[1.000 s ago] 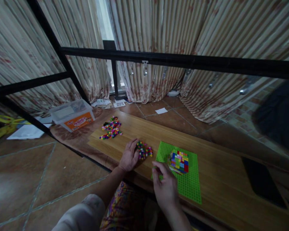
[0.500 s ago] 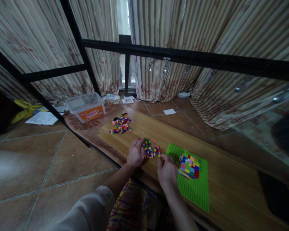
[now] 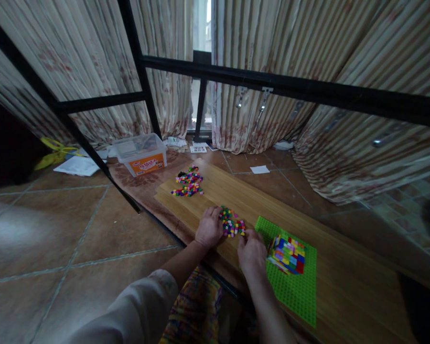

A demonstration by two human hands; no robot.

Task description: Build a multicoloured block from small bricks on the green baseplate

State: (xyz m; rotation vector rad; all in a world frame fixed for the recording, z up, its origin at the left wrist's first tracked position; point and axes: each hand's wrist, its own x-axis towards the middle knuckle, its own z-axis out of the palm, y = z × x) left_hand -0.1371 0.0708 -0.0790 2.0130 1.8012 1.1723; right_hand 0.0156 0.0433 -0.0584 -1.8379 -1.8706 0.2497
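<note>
Small multicoloured toy bricks (image 3: pixel 232 224) lie in a loose pile on a long wooden board (image 3: pixel 232 184). At the pile's left edge is my left hand (image 3: pixel 209 228), its fingers bent and together, tips hidden behind the knuckles. My right hand (image 3: pixel 252 249) is at the near right edge of the same pile with fingers curled closed; whatever is between the tips is too small to make out. Just right of it, a green baseplate (image 3: pixel 297 298) carries a block of stacked coloured bricks (image 3: pixel 288 254).
A second brick pile (image 3: pixel 188 184) lies at the board's far left end. Beyond it stands a clear plastic tub (image 3: pixel 139 153) with an orange label. A dark flat object (image 3: pixel 421 303) is at the right end. Black metal bars (image 3: pixel 272 83) cross in front of the curtains.
The whole view has shifted, so things appear slightly further right. Both hands stay beside the same brick pile; my right hand has moved little relative to it.
</note>
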